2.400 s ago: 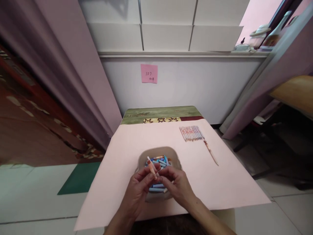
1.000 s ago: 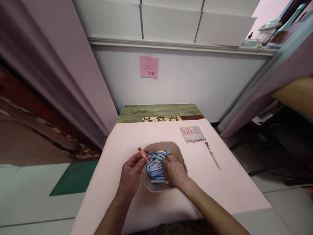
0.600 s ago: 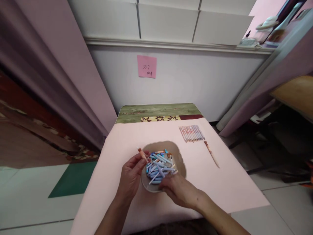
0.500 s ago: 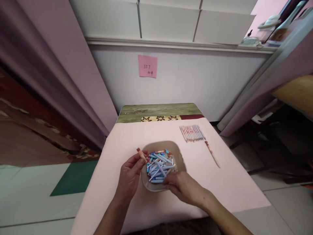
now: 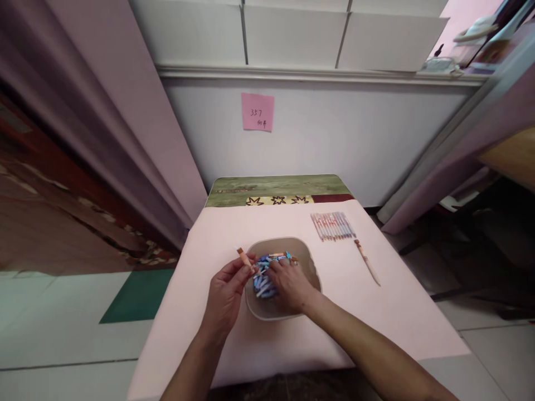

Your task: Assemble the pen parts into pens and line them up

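A beige bin (image 5: 311,270) on the pink-covered table holds many blue, teal and lilac pen parts (image 5: 264,285), with a few brown ones. Over the bin's left rim, my left hand (image 5: 228,289) pinches a short orange-brown pen piece (image 5: 243,257) between thumb and fingers. My right hand (image 5: 290,284) reaches down into the bin on top of the pen parts; its fingertips are partly hidden among them. To the right of the bin lies a single brown and cream pen (image 5: 366,263). Behind it, several pens (image 5: 333,226) lie side by side in a row.
The pink cloth (image 5: 401,323) covers most of the table; its green wooden back edge (image 5: 284,184) meets the white wall. A pink note (image 5: 258,112) is stuck on the wall. Curtains hang at both sides.
My right hand has moved from the bin's near right rim up and left, onto the pen parts. My left hand keeps its pinch on the orange-brown piece. The view has shifted slightly.
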`<state>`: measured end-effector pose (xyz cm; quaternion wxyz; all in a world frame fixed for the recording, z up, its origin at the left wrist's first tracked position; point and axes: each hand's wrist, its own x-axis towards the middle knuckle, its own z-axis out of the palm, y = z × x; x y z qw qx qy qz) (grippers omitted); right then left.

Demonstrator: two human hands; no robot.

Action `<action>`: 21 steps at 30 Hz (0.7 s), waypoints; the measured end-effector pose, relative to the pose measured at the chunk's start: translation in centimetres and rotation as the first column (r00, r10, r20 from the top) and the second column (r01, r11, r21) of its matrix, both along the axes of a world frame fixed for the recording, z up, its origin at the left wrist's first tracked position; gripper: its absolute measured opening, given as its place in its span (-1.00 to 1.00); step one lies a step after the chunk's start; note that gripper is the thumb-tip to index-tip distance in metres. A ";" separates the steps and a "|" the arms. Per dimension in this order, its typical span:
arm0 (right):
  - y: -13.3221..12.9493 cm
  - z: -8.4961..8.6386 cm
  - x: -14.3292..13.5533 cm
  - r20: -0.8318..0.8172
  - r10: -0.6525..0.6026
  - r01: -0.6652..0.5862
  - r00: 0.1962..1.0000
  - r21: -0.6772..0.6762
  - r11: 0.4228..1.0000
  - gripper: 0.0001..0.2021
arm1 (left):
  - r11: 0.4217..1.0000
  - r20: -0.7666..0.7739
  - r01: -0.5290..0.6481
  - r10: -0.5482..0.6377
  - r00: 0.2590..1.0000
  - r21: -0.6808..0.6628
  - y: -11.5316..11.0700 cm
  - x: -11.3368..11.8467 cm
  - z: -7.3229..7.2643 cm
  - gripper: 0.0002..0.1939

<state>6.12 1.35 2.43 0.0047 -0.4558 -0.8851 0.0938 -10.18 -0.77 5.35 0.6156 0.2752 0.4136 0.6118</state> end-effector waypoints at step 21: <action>0.5 -0.7 -0.1 0.014 0.130 -0.129 0.991 -0.060 0.990 -0.79 | 0.999 -0.012 0.034 -0.034 0.999 0.020 0.2 -0.2 -0.1 -0.80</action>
